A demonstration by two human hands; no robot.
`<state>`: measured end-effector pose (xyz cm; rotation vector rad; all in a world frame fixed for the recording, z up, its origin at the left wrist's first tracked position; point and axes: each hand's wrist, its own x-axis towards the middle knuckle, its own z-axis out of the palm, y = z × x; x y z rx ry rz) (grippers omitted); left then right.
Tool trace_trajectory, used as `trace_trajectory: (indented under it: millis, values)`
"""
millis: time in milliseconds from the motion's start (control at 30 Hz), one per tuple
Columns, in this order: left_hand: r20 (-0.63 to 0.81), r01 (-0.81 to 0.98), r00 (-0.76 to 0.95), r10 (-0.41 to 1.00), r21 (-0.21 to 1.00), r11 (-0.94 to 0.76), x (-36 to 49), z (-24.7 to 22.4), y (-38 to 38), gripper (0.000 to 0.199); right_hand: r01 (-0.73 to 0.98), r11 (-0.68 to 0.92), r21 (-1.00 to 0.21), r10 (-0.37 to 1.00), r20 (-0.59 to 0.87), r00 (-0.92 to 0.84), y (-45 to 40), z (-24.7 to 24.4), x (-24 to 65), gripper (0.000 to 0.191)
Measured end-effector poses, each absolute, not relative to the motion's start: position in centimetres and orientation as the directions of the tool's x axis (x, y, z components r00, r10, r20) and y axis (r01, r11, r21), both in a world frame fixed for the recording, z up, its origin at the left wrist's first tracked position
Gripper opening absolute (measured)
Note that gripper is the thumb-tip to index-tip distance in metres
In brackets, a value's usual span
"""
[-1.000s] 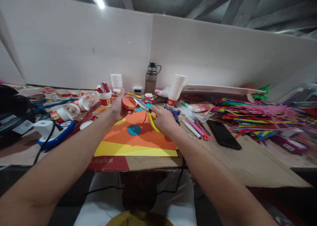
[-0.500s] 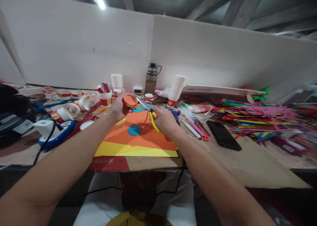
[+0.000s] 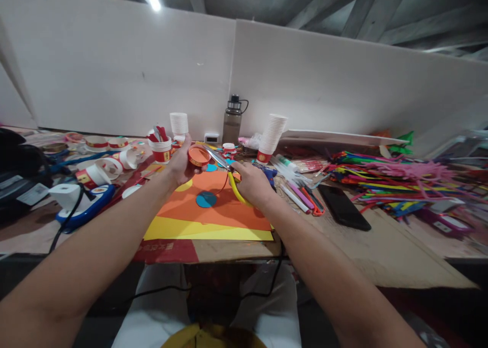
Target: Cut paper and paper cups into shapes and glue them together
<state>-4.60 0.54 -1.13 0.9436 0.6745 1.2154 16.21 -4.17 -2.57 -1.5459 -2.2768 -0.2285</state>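
Note:
My left hand (image 3: 182, 164) grips a short round cup piece (image 3: 199, 156), red-sided with an orange disc facing me. In my right hand (image 3: 249, 181) is a pair of scissors (image 3: 235, 187) with yellow handles. Their metal blades point up and left, close to the cup piece's right edge; whether they touch it I cannot tell. Below both hands lie orange paper (image 3: 183, 205) and yellow paper (image 3: 206, 231), with a blue paper disc (image 3: 206, 199) on the orange sheet.
Stacked paper cups (image 3: 272, 137), a water bottle (image 3: 232, 121) and a cup of red-handled tools (image 3: 160, 148) stand behind. Right are markers (image 3: 299, 198), a phone (image 3: 345, 207) and pipe cleaners (image 3: 385, 172). Left are cut cups (image 3: 93, 175) and a blue power strip (image 3: 86, 208).
The view has shifted very slightly. The cup piece, both hands and the scissors keep nearly the same pose.

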Motion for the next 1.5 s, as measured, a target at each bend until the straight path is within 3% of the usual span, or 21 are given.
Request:
trace_trajectory:
  millis: [633, 1000, 1500]
  values:
    - [0.059, -0.423, 0.304, 0.951, 0.902, 0.079, -4.6, -2.0, 0.7, 0.064, 0.936, 0.352, -0.011, 0.859, 0.4, -0.319, -4.6, -2.3, 16.1, 0.036]
    - [0.022, -0.381, 0.333, 0.943, 0.918, 0.114, -5.2, -0.9, 0.5, 0.072, 0.917, 0.396, -0.049, 0.843, 0.417, -0.341, -4.3, -2.6, 16.2, 0.033]
    - [-0.187, -0.165, 0.508, 0.841, 0.937, 0.307, -7.8, -0.1, 1.2, 0.083, 0.891, 0.452, -0.053, 0.819, 0.421, -0.39, -4.1, -3.1, 16.1, 0.033]
